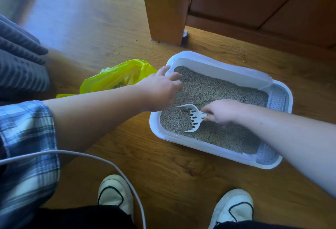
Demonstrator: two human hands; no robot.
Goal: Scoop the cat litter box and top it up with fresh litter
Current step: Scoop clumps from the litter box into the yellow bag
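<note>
Head view: the litter box (227,73) lies on the wooden floor (163,183) with its long axis running from 10 o'clock to 4 o'clock. A perforated step fills its 4 o'clock end. It is a white rounded tray with a raised rim, filled with grey-beige litter (218,90).

The white slotted scoop (190,117) sits in the litter near the box's 8 o'clock side, its mouth pointing to 9 o'clock and its handle to 3 o'clock. The right hand (221,112), blurred, is clamped on the handle.

The left hand (160,92) hovers over the 10 o'clock corner, fingers apart and loosely bent, holding nothing.

A yellow plastic bag (116,77) lies just beside the box at 9 o'clock. A wooden post (165,10) stands near at 12 o'clock. Bare floor lies open at 6 o'clock.
</note>
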